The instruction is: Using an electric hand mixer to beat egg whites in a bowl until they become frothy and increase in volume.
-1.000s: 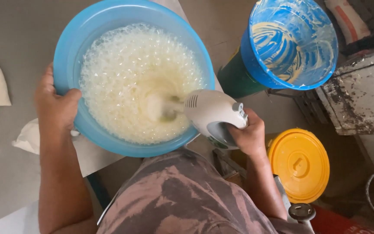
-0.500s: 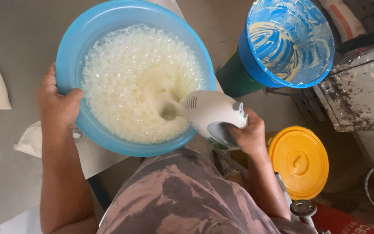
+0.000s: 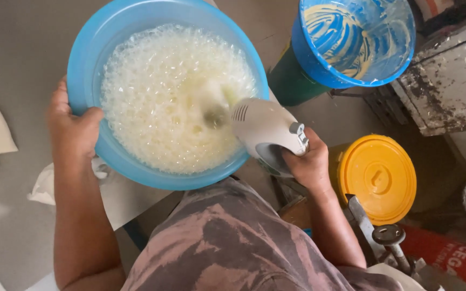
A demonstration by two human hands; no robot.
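Blue bowl (image 3: 84, 70) of froth sits ahead of both hands: left hand (image 3: 74, 132) clamps its near-left rim, right hand (image 3: 308, 164) grips the white mixer (image 3: 265, 129) (beaters blurred), angled left into the foam.

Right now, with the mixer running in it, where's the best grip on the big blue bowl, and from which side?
Probably the rim of the bowl on its left, the side away from the mixer. The rim is a broad rolled lip that fingers can hook over; the left hand already clamps it there. The right hand and mixer crowd the right side, and foam fills the middle.
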